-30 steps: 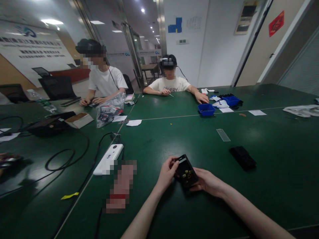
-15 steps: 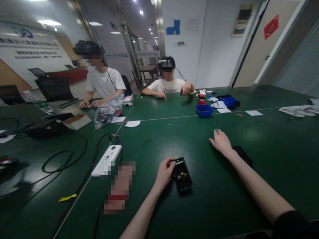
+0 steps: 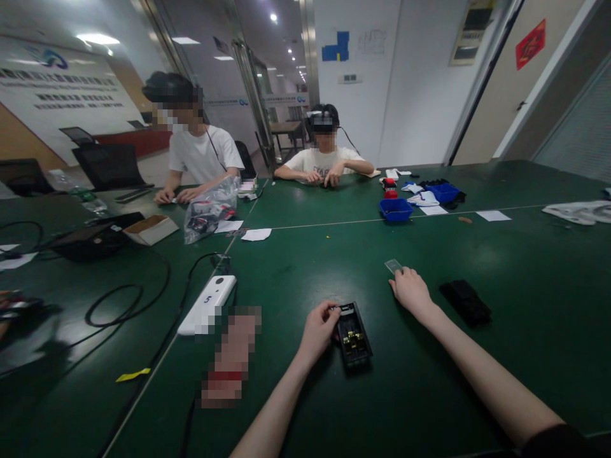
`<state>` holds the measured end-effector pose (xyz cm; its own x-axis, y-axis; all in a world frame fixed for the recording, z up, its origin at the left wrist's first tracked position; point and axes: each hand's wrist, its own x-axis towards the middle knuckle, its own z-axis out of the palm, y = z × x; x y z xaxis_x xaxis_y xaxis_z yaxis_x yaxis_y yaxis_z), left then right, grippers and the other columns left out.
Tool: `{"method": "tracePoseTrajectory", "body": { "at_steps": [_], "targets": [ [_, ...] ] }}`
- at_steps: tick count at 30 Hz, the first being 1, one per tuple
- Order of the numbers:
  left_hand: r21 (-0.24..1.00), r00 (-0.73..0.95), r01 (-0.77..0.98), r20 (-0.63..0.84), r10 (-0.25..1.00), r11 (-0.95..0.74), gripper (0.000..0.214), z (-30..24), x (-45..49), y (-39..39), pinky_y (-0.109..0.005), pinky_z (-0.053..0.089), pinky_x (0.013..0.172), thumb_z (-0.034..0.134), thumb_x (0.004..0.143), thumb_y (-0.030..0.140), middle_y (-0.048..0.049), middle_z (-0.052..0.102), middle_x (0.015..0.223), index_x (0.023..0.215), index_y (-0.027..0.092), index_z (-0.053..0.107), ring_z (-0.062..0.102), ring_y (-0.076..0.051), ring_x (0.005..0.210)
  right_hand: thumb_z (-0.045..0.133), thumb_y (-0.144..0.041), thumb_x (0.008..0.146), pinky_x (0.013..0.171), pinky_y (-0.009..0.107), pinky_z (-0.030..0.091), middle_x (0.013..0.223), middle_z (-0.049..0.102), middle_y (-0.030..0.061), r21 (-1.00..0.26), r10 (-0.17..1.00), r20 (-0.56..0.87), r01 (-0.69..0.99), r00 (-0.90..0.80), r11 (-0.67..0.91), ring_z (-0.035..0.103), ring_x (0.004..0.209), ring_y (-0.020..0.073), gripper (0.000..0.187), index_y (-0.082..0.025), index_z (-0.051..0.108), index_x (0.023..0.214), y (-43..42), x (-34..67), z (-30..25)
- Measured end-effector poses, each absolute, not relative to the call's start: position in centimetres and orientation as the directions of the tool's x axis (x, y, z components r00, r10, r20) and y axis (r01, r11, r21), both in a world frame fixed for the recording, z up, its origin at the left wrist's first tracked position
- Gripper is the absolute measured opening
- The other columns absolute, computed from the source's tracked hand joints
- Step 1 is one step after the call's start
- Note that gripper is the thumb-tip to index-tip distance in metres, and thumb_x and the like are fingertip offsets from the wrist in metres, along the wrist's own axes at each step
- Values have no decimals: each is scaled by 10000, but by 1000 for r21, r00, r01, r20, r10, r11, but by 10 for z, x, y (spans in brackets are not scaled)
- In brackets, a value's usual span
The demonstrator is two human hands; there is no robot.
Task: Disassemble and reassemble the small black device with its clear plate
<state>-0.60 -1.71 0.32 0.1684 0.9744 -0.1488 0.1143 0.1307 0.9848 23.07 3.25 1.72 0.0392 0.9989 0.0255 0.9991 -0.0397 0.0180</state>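
A small black open case (image 3: 352, 334) with brass parts inside lies on the green table (image 3: 305, 267) in front of me. My left hand (image 3: 319, 329) curls against its left edge, fingers closed on it. My right hand (image 3: 410, 290) is stretched out beyond the case, its fingertips pinching a small clear plastic strip (image 3: 394, 265) just off the table. A black flat piece (image 3: 464, 301) lies to the right of that hand.
A white power strip (image 3: 207, 304) with black cables lies at left. Two people sit across the table, one near a clear plastic bag (image 3: 210, 211), the other near blue bins (image 3: 395, 209). Paper slips and a cardboard box (image 3: 151, 229) are scattered about.
My right hand left the black case, reached out to the clear strip farther right, and now has drawn it back toward me. My left hand stayed on the case.
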Motion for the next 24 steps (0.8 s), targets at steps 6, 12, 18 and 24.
{"method": "tracePoseTrajectory", "body": {
  "at_steps": [6,12,18,24],
  "targets": [
    [981,172,157,-144,974,117,243,5,-6,-17,-197,403,420,541,784,362,22,560,577,860,133,574,509,-94,431,339,-102,888,810,343,442,1020,620,193,-5,992,-4,992,-129,129,583,967,259,255,-82,553,1026,3,199,19],
    [982,173,155,-135,976,109,252,4,-7,-17,-202,406,431,550,781,373,20,560,580,870,138,577,518,-100,439,430,-47,807,673,292,472,885,675,176,3,988,-86,992,-125,125,648,831,248,362,-68,472,1166,-1,188,33],
    [983,184,136,-151,971,127,263,4,-7,-18,-196,412,417,550,783,384,19,566,589,886,143,564,522,-98,438,466,-48,786,686,334,481,935,674,222,-54,982,-136,990,-133,127,665,856,285,496,-43,405,1278,2,185,42],
    [982,184,138,-153,971,128,268,7,-7,-18,-201,427,419,565,772,389,14,574,601,876,142,574,532,-101,451,470,-24,791,713,335,479,964,668,193,-68,977,-169,991,-128,118,652,896,277,448,-114,463,1230,-3,185,44]
  ]
}}
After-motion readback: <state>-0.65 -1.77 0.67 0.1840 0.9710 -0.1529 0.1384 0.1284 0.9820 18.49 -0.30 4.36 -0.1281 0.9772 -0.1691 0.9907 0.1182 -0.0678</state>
